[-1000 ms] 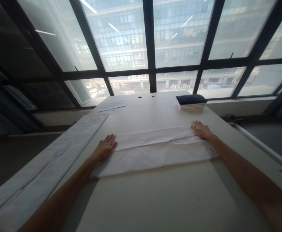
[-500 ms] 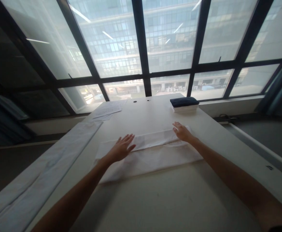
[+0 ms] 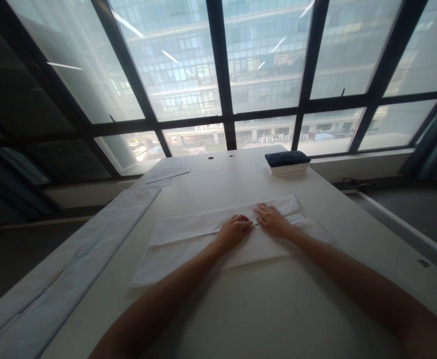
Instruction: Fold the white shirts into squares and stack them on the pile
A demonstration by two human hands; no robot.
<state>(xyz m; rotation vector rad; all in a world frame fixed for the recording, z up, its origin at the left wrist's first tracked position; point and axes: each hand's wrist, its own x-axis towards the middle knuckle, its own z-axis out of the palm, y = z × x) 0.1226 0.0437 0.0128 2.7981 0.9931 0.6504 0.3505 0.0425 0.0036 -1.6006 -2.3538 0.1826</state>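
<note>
A white cloth (image 3: 188, 257) lies on the table, its far part folded over into a long band (image 3: 192, 225). My left hand (image 3: 235, 231) is at the band's near edge, fingers bent and drawn together on the fabric; the fingertips are partly hidden. Close beside it, my right hand (image 3: 272, 220) rests on the band with its fingers laid out fairly flat. The two hands nearly meet near the cloth's middle. Some loose wrinkles show to the right of my right wrist.
The white table (image 3: 263, 309) runs toward tall windows. A stack of folded cloths (image 3: 288, 162), dark blue on top and white below, stands at the back right. Paper sheets (image 3: 171, 168) lie at the back left. A long pale fabric piece (image 3: 80, 259) covers the left edge.
Both hands have come together: the left moved right along the cloth, the right moved left and slightly nearer. The left fingers went from spread to bent on the fold's edge.
</note>
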